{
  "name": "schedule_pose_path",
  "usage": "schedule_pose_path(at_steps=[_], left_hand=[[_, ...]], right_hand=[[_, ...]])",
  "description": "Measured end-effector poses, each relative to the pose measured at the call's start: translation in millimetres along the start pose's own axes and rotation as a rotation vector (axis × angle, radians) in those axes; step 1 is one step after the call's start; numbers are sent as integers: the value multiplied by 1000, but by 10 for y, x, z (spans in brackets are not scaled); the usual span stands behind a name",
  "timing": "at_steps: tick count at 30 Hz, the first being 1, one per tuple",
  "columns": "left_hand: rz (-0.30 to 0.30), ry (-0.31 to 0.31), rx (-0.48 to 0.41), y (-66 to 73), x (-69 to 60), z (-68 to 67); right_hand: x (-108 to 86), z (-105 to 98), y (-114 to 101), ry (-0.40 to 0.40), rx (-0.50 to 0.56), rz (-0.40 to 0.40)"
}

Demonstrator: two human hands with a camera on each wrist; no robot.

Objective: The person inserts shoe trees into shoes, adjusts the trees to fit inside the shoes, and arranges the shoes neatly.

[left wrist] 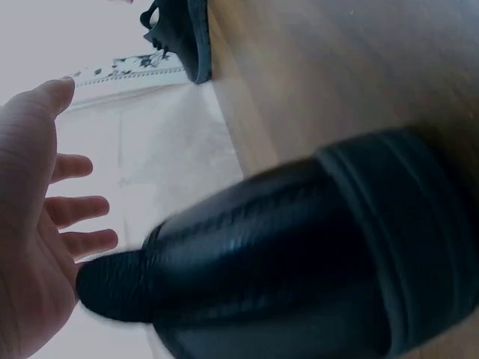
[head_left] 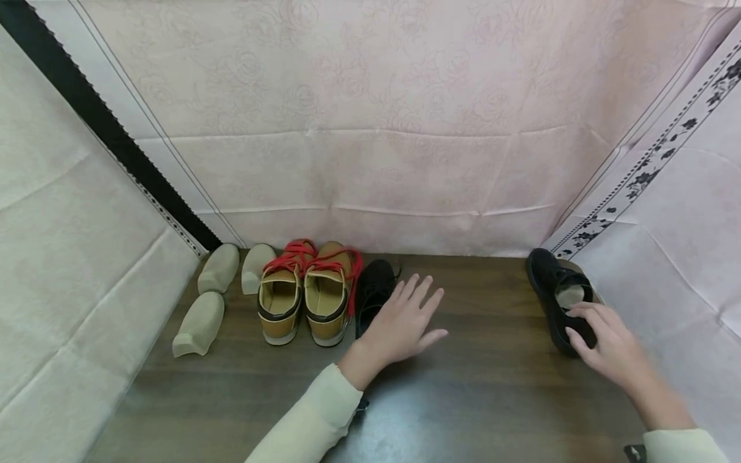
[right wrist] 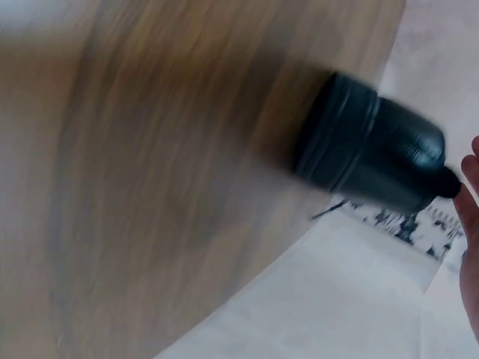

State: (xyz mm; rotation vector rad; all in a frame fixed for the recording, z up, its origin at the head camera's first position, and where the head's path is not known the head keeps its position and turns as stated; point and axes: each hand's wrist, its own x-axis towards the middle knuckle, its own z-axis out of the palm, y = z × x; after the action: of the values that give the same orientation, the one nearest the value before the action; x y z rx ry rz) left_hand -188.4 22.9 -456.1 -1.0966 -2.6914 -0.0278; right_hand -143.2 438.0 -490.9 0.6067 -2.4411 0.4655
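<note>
A black shoe point(head_left: 376, 283) stands on the floor beside a tan pair, its rear hidden by my left hand point(head_left: 399, 325). That hand is held over it with fingers spread and nothing gripped. In the left wrist view, a black heel point(left wrist: 254, 262) with a pull tab fills the lower part. At the far right, a second black shoe point(head_left: 550, 302) stands against the wall, toe pointing away, a pale oval patch showing in its opening. My right hand point(head_left: 608, 347) is at its heel, thumb and fingers parted. The right wrist view is blurred; the heel tab point(right wrist: 447, 182) meets the hand's edge.
Tan shoes point(head_left: 280, 302) with red laces stand left of the black shoe. Three pale shoe inserts point(head_left: 199, 325) lie at the left. Patterned cloth walls point(head_left: 376, 173) enclose the wooden floor point(head_left: 475, 308) at the back and on both sides.
</note>
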Motion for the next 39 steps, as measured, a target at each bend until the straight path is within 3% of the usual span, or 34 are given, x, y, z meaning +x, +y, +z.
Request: schedule_pose_path(at_steps=[13,22,26,39], left_hand=[[-66,94,-39,-367,-306,-125],[-123,82,-103,-547,-550,-174],[-136,69,-82,-582,-632,-141],[-181,100,-68,-776,-829,-114]], right_hand=[[287,243,-438,-5,57,-6],[483,472,-783,-14,126,-7],[571,573,-928,-1,148,-23],[905,894,-1424,-83,246,72]])
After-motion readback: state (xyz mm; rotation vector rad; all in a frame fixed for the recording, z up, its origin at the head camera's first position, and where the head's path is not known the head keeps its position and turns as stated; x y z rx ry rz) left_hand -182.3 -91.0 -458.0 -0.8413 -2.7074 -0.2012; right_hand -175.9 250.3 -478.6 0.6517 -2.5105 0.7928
